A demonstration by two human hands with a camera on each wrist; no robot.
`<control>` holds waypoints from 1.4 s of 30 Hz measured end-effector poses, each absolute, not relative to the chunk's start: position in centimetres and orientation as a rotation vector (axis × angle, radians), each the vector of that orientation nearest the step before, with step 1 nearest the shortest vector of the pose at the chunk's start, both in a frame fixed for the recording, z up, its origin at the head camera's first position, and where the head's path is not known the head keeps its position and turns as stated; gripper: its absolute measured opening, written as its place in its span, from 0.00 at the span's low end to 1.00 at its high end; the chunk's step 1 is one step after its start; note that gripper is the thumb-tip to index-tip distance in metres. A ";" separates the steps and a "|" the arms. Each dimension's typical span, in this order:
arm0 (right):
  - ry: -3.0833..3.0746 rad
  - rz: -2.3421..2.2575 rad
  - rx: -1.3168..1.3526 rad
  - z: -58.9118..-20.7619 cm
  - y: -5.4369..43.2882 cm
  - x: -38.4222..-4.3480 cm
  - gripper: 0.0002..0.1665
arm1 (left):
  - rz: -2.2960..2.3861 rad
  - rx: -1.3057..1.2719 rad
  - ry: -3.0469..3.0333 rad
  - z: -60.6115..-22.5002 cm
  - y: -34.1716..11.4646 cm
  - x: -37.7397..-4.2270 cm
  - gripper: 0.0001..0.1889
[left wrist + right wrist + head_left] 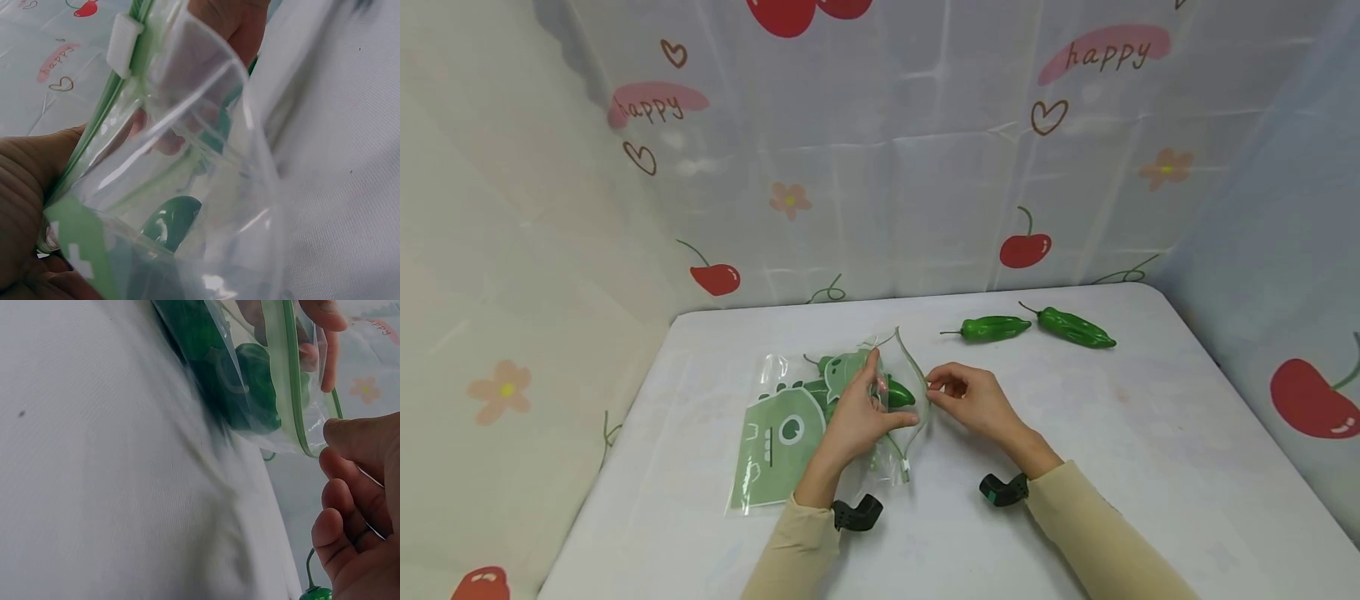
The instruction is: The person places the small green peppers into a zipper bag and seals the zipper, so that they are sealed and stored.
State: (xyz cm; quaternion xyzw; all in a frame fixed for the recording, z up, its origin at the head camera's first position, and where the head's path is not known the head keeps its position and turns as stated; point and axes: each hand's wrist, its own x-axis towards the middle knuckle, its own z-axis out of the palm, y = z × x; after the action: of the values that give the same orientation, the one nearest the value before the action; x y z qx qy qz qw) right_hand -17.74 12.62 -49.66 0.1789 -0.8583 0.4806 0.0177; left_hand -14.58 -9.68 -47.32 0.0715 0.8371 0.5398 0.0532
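Observation:
A clear zip bag [778,454] with a green monster print lies in front of me, its mouth spread toward the right. Green peppers [900,393] are inside it, partly hidden by the print and my left hand. That left hand [857,408] grips the bag near its mouth, thumb reaching toward the green zip strip [292,375]. My right hand [973,402] pinches the mouth's right edge between thumb and index finger, the other fingers curled, as the right wrist view shows. A white slider [125,45] sits at the near end of the strip.
Two more green peppers, one on the left [996,328] and one on the right [1077,327], lie near the back edge of the white table [1150,467]. Behind rises a pale curtain [910,217] printed with cherries and hearts, and similar sheets flank both sides.

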 end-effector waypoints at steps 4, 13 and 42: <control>-2.695 1.465 0.562 -49.9 13.5 -17.9 0.10 | 1.628 0.221 2.553 -47.5 -9.7 -14.7 0.65; -2.738 1.453 0.611 -49.9 15.8 -18.5 0.12 | 1.609 0.222 2.569 -47.5 -9.6 -14.6 0.65; -2.873 1.310 0.359 -49.7 26.3 -21.0 0.19 | 1.577 0.221 2.579 -47.7 -9.6 -14.7 0.65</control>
State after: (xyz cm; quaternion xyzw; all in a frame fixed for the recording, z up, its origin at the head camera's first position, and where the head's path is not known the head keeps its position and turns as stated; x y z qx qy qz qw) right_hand -21.05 26.28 -49.66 0.1130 -0.9039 0.4122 -0.0181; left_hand -14.65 -9.63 -47.74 0.0729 0.8496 0.5194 0.0554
